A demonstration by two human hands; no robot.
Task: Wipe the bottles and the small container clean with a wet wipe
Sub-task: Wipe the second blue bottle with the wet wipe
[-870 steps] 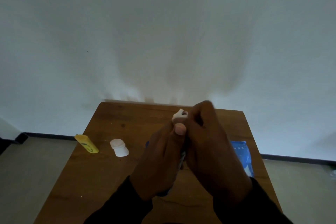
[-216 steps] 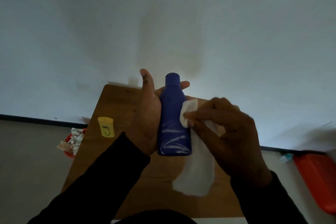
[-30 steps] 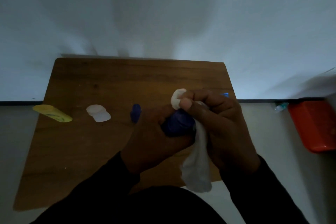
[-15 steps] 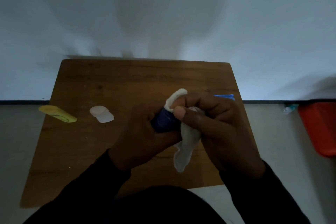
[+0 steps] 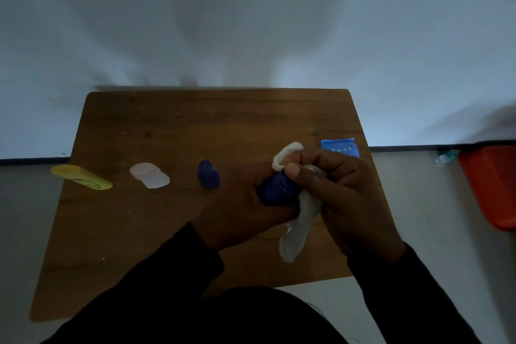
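Small blue bottle (image 5: 208, 174) uncovered again as hands drifted right, left hand (image 5: 240, 209) gripping blue bottle (image 5: 276, 190), right hand (image 5: 343, 193) pinching wet wipe (image 5: 300, 226) against it.

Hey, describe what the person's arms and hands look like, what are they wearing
Both arms are covered by long dark sleeves, apparently black, reaching to the wrists. The left hand and right hand are bare, with no gloves. No rings, watch or markings are visible in this dim light.

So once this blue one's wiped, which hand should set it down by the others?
Left, probably: the left hand already grips the blue bottle; the right hand holds the wet wipe.
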